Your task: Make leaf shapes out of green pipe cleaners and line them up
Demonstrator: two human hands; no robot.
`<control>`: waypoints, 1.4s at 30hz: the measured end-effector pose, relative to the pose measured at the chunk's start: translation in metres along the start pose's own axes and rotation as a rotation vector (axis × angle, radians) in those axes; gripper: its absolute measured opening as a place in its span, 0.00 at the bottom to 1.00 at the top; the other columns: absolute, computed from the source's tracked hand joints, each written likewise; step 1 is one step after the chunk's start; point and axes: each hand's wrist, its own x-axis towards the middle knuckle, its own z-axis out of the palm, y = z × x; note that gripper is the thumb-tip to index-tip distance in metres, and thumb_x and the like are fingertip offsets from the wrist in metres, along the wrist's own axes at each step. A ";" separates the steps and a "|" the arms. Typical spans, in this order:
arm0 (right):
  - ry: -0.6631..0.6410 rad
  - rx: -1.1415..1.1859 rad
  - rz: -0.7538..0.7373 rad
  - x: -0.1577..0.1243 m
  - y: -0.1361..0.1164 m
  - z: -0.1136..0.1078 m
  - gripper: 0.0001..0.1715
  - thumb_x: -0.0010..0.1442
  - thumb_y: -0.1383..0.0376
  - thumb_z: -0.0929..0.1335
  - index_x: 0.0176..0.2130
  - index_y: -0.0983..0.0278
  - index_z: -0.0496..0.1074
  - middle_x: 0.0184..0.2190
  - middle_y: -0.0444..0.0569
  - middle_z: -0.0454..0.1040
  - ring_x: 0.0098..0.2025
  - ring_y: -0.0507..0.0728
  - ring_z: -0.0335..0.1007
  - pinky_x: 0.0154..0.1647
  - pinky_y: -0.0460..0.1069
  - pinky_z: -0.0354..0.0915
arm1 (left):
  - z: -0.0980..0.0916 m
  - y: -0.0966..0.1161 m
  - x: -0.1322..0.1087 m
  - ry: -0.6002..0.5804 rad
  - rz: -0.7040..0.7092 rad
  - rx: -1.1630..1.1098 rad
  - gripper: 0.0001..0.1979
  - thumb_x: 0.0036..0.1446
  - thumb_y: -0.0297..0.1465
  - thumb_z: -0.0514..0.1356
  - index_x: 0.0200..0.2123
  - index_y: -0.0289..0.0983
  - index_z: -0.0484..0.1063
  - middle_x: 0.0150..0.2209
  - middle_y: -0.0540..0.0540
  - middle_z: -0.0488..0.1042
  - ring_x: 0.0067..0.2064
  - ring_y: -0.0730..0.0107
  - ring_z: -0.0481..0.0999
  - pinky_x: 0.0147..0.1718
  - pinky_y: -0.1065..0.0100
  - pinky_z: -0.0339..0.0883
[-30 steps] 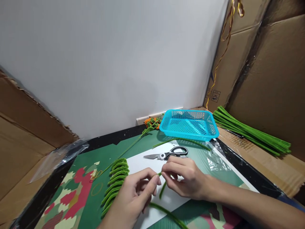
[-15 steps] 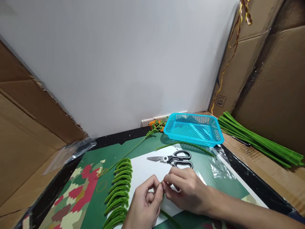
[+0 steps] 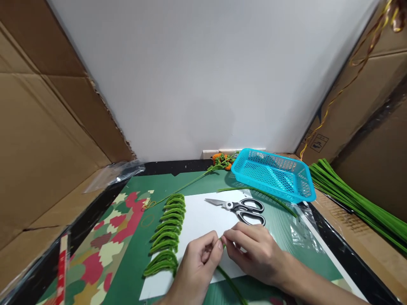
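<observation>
Over the white paper [image 3: 197, 212], my left hand [image 3: 202, 262] and my right hand [image 3: 254, 252] meet fingertip to fingertip. Both pinch a thin green fuzzy stem [image 3: 230, 284], whose lower part hangs out below the hands toward the bottom edge. The pinched end is mostly hidden by the fingers. Left of my left hand, a column of several bent green fuzzy pieces [image 3: 168, 226] lies along the paper's edge. Scissors [image 3: 238, 206] with black and grey handles rest just beyond my right hand, blades pointing left.
A blue perforated basket [image 3: 273, 176] stands at the back right, with a loose green stem [image 3: 263, 194] before it. Orange flowers on a long stem [image 3: 190, 182] lie behind. A bundle of green stems [image 3: 359, 203] lies on cardboard at the right. Clear plastic [image 3: 117, 173] lies at the back left.
The camera view has turned left and tilted, so things appear shifted right. My hands remain together, both still pinching the green stem.
</observation>
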 end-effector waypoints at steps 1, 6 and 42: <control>-0.002 -0.022 -0.017 -0.002 -0.001 0.000 0.14 0.75 0.72 0.62 0.39 0.65 0.74 0.24 0.43 0.68 0.22 0.53 0.61 0.23 0.50 0.55 | 0.000 0.000 -0.001 0.008 0.017 0.036 0.26 0.71 0.51 0.55 0.27 0.40 0.56 0.26 0.57 0.50 0.27 0.73 0.50 0.25 0.70 0.47; -0.054 -0.101 -0.150 -0.007 -0.003 -0.005 0.09 0.73 0.75 0.64 0.44 0.71 0.75 0.24 0.46 0.69 0.23 0.54 0.62 0.25 0.50 0.57 | 0.001 0.001 -0.009 -0.012 0.064 0.176 0.24 0.74 0.48 0.50 0.28 0.41 0.56 0.27 0.56 0.53 0.30 0.71 0.53 0.29 0.68 0.51; -0.057 0.231 0.113 0.005 0.011 -0.014 0.06 0.68 0.73 0.69 0.41 0.63 0.75 0.27 0.44 0.73 0.25 0.51 0.70 0.26 0.46 0.63 | -0.020 0.014 0.003 0.047 0.282 0.533 0.02 0.68 0.31 0.58 0.40 0.40 0.69 0.24 0.60 0.57 0.24 0.75 0.61 0.26 0.73 0.55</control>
